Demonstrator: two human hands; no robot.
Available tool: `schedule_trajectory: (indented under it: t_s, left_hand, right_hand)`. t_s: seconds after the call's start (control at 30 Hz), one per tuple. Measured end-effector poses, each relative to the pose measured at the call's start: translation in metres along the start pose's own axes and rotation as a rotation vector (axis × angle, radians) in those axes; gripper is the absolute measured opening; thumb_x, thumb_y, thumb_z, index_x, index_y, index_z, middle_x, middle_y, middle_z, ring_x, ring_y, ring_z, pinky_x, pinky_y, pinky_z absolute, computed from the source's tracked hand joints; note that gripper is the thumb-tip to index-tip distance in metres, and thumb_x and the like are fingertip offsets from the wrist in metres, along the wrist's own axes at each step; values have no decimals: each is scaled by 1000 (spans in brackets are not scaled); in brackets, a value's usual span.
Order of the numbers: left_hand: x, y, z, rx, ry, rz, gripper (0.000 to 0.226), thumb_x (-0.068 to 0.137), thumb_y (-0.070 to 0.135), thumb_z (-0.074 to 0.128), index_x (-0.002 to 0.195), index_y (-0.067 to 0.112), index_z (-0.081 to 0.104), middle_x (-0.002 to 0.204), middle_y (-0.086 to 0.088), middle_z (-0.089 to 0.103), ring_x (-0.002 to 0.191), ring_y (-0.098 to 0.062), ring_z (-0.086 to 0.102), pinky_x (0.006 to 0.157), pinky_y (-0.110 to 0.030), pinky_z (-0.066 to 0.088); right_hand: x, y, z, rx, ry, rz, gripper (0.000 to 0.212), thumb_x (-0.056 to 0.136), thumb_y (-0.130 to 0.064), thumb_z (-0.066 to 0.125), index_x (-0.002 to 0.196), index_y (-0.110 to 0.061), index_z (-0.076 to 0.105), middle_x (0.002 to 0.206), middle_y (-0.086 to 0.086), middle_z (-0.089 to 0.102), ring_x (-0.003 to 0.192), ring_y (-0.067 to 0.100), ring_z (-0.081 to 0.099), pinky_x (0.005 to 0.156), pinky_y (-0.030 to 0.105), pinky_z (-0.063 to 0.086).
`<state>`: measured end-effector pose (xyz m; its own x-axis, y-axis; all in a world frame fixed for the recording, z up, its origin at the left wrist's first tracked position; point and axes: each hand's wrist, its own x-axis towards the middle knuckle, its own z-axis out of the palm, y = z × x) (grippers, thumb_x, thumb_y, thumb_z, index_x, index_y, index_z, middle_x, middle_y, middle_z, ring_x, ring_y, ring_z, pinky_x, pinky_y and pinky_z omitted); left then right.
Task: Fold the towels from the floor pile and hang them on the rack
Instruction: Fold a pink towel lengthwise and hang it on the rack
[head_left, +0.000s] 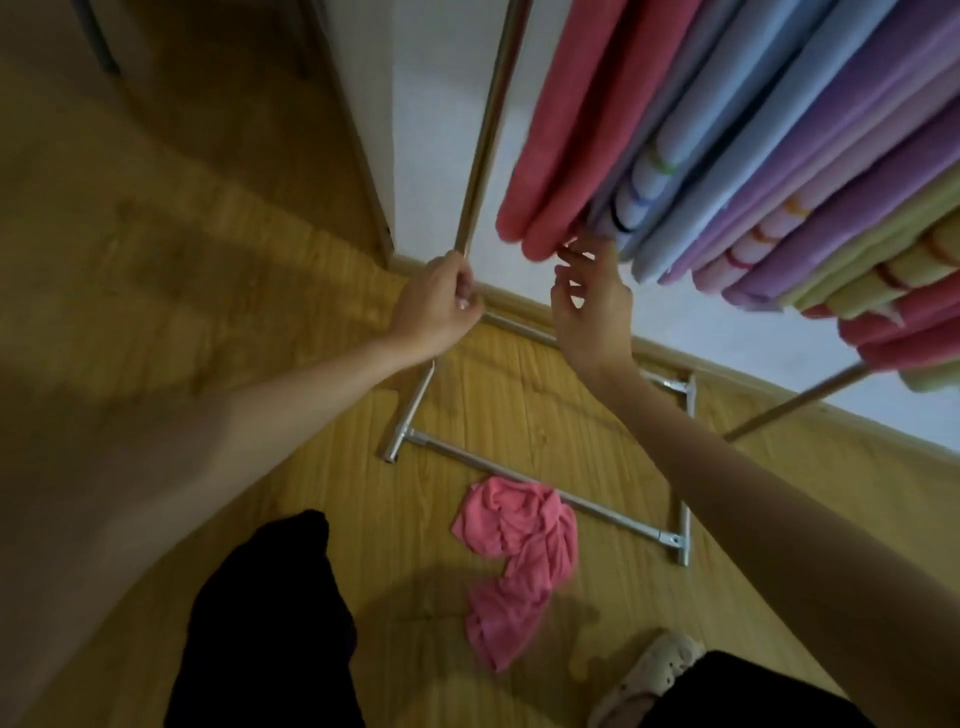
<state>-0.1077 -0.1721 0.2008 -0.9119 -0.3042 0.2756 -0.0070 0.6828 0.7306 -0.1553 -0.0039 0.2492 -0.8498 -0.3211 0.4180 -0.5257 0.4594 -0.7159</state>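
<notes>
Beside the hung towels (727, 156), left hand (434, 306) grips the rack pole (488, 130); right hand (589, 306), loosely open, seemingly touches them.

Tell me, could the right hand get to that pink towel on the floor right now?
Probably yes: the right hand holds nothing, and nothing covers the crumpled pink towel, though it lies far below, so the person must bend down.

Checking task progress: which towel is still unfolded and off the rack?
The pink towel, crumpled on the wooden floor by the rack's base bar; the others hang folded on the rack.
</notes>
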Motion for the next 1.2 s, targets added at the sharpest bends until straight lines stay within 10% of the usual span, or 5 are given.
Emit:
schedule_trajectory:
  t_s: [0.33,0.57,0.83,1.03,1.2]
  left_hand:
    - [-99,-65,123,308,-741,-256,29,83,17,61,108,3,54,113,-15,54,106,-30,53,86,-37,44]
    - [-198,-100,197,304,-967,-374,21,88,10,55,106,1,56,108,-14,57,104,-29,54,84,-34,42]
    - [-290,-147,276,249,-1037,-413,13,93,3,47,92,-1,59,93,-15,56,94,-32,56,72,-27,32]
    - [-309,-169,315,426,-906,-455,28,94,28,52,111,5,52,109,-15,61,99,-35,60,80,-43,49]
    - [-319,-177,332,497,-828,-480,26,93,23,53,113,6,52,117,-14,53,109,-31,52,88,-41,45]
  right_hand:
    - [-155,176,-17,-413,-483,350,35,94,-10,47,129,-4,44,128,15,54,110,33,56,80,38,47]
    - [-271,248,13,-358,-765,544,38,89,-5,49,127,-3,46,125,19,52,102,39,57,75,50,51]
    - [-367,267,59,-233,-978,630,55,89,-11,50,141,-4,33,131,20,48,106,37,55,77,44,49]
    - [-379,269,88,-165,-954,645,89,75,-62,29,144,-6,31,133,19,49,108,37,56,76,46,50]
    - [-383,294,101,-181,-950,649,65,90,-35,48,146,-11,25,137,15,45,110,36,57,74,47,53]
